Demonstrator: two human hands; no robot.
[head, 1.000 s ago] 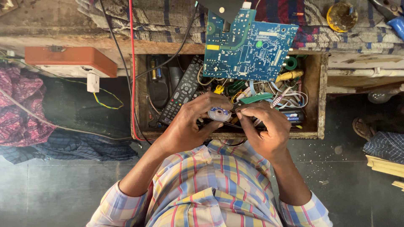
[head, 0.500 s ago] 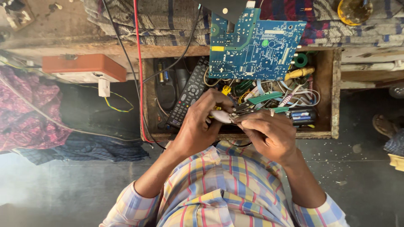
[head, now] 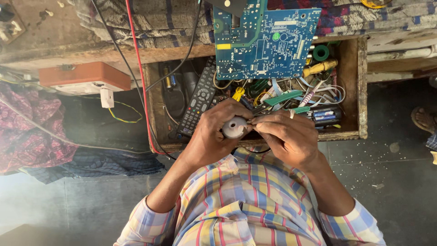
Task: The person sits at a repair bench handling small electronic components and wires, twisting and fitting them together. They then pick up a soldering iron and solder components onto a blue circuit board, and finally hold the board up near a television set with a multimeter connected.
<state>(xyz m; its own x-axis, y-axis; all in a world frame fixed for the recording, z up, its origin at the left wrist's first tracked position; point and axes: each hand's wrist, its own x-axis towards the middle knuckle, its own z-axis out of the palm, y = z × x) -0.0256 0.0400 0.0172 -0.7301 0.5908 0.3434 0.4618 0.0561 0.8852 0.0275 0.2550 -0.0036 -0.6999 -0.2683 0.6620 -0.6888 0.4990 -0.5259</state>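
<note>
My left hand (head: pixel 213 132) grips a small round whitish-grey part (head: pixel 235 127) in front of my chest. My right hand (head: pixel 287 136) meets it from the right and pinches the green-handled pliers (head: pixel 282 99), whose jaws reach toward the round part. Both hands hover over the front edge of an open wooden drawer (head: pixel 350 86). A blue circuit board (head: pixel 264 41) lies across the drawer's back edge, just beyond my hands.
The drawer holds a black remote control (head: pixel 198 98), batteries (head: pixel 325 115), loose wires, a yellow-handled tool (head: pixel 321 67) and a green tape roll (head: pixel 321 53). An orange and white box (head: pixel 84 78) sits at the left. Red (head: pixel 136 68) and black cables hang down. Cloth lies lower left.
My hands stayed together on the round part and shifted slightly down and right in view. The view moved a little, so the drawer and board sit higher.
</note>
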